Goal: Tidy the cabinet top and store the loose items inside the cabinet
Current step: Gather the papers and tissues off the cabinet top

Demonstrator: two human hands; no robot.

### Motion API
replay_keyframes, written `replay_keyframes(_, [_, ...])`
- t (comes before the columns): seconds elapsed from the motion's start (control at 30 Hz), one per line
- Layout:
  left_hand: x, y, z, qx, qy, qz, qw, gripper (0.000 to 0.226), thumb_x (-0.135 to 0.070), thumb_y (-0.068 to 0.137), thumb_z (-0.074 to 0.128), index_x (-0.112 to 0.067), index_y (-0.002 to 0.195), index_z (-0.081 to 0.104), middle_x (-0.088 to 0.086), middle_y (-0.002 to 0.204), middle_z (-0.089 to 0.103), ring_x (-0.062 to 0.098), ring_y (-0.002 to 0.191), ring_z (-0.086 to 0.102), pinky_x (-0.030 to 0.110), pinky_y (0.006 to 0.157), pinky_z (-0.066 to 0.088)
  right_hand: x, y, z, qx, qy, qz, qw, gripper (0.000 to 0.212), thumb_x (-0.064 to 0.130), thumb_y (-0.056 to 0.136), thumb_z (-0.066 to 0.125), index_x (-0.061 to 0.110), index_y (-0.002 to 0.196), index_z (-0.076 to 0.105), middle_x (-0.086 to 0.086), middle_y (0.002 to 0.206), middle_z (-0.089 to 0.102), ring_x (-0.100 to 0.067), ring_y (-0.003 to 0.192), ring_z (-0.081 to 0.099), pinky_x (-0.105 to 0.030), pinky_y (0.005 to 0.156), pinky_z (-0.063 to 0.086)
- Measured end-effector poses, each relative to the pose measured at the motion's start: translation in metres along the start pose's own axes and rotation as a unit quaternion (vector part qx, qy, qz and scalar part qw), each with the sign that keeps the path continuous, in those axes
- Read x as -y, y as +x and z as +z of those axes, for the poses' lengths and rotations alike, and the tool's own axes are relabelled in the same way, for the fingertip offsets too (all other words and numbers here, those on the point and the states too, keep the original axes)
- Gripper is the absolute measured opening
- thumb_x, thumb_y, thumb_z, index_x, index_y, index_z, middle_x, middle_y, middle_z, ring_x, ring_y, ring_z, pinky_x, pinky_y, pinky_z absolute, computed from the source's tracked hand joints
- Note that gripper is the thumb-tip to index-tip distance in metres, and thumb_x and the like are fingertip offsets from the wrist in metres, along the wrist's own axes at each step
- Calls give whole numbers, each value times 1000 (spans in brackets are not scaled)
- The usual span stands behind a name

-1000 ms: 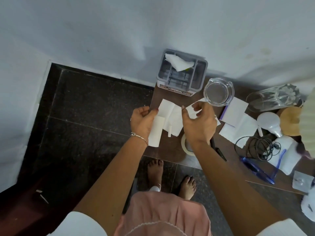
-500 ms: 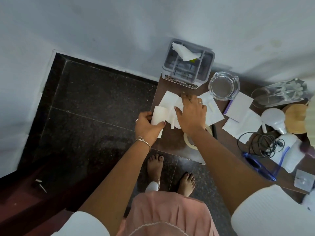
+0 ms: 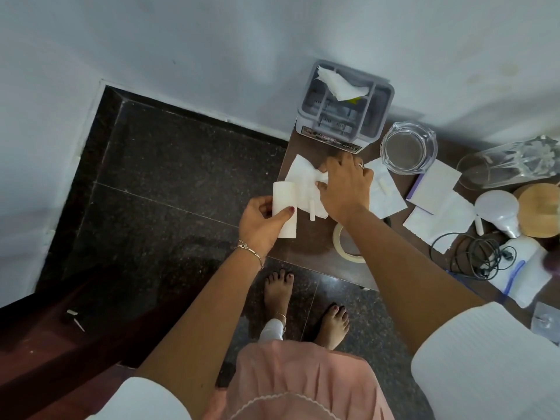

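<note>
My left hand [image 3: 262, 221] holds a folded white paper [image 3: 284, 212] by its lower part at the left edge of the brown cabinet top [image 3: 306, 244]. My right hand [image 3: 345, 186] lies over a white tissue [image 3: 303, 177] spread on the top, its fingers bunching the tissue's middle. A small white stick [image 3: 312, 210] lies on that tissue beside my right wrist. Another white paper sheet [image 3: 386, 197] sits just right of my right hand.
A grey organiser box [image 3: 375, 116] with a tissue in it stands against the wall. A glass jug [image 3: 407, 150], a toppled glass vase [image 3: 512, 163], paper sheets [image 3: 439, 219], a white bulb [image 3: 497, 210], a wooden lid [image 3: 539, 210], a black cable [image 3: 472, 257] and a tape roll [image 3: 341, 247] crowd the right.
My right hand has slid back over the tissue and gathered its middle into a bunch. My left hand still holds the folded paper, shifted slightly left. The camera has tilted up.
</note>
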State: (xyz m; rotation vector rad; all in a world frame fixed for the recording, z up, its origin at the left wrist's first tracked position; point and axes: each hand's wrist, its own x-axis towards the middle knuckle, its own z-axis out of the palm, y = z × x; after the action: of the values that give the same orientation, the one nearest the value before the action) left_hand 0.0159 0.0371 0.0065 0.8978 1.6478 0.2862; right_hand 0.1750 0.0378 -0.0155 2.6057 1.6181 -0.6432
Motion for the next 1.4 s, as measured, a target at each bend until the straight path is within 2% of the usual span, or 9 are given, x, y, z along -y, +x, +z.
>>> replay_keyframes(0.17, [0,1,-1,12,-5,-8,1000,52,-22,79,76,-12,124,52,5,124,61,14,99,59,24,79,51,-5,-4,-6,-30,62,5,998,14,21,91,60,23,104,62,1,116,61,-22,117,48,-39,99,28])
replay_keyframes(0.5, [2,-2,12,14,1,-11,1000,52,-25,79,75,-14,124,52,5,126,60,14,101,58,23,76,50,-17,-16,-17,-58,173,48,982,16,13,93,56,16,108,54,-1,103,66,-26,91,60,-39,99,39])
replay_keyframes(0.6, [1,-4,15,7,-6,-12,1000,52,-24,80,75,-13,125,51,5,127,60,13,99,56,24,77,49,-21,-19,-20,-65,216,78,971,18,14,93,55,18,110,52,0,105,65,-24,92,60,-39,84,48])
replay_keyframes(0.7, [-1,-6,20,-1,-4,0,1000,52,-24,79,76,-12,124,51,6,126,60,14,100,57,26,80,52,-26,-25,-21,-68,250,100,961,17,18,96,53,17,113,49,1,104,64,-20,84,58,-32,71,42])
replay_keyframes(0.8, [-3,-7,27,-13,9,12,1000,52,-26,78,77,-13,122,52,6,124,61,17,103,59,32,87,54,-29,-31,-20,-73,274,109,953,19,23,97,51,14,113,47,4,103,61,-25,90,60,-42,90,44])
replay_keyframes(0.9, [-6,-8,35,-13,13,16,1000,51,-26,77,77,-13,121,53,6,122,61,15,98,58,27,81,51,-31,-33,-20,-68,306,142,939,22,26,98,50,14,117,45,6,106,58,-19,95,56,-41,105,31])
replay_keyframes(1.0, [-6,-11,40,-22,43,32,998,54,-27,76,78,-12,122,53,7,123,61,17,101,60,24,78,49,-31,-35,-17,-75,370,193,906,17,24,95,52,22,110,45,13,100,52,-13,95,53,-38,105,29])
replay_keyframes(1.13, [-6,-14,45,-46,73,54,995,58,-31,74,79,-13,122,51,7,124,61,23,109,62,26,79,51,-26,-41,-15,-107,496,233,830,21,28,90,58,33,107,48,10,103,65,-16,96,65,-49,96,48])
replay_keyframes(1.4, [-3,-20,44,-49,56,52,996,58,-29,75,79,-12,123,51,8,126,60,24,112,61,29,86,51,-28,-55,-20,-123,634,251,721,18,9,92,58,20,106,61,8,104,68,-9,96,66,-17,75,54])
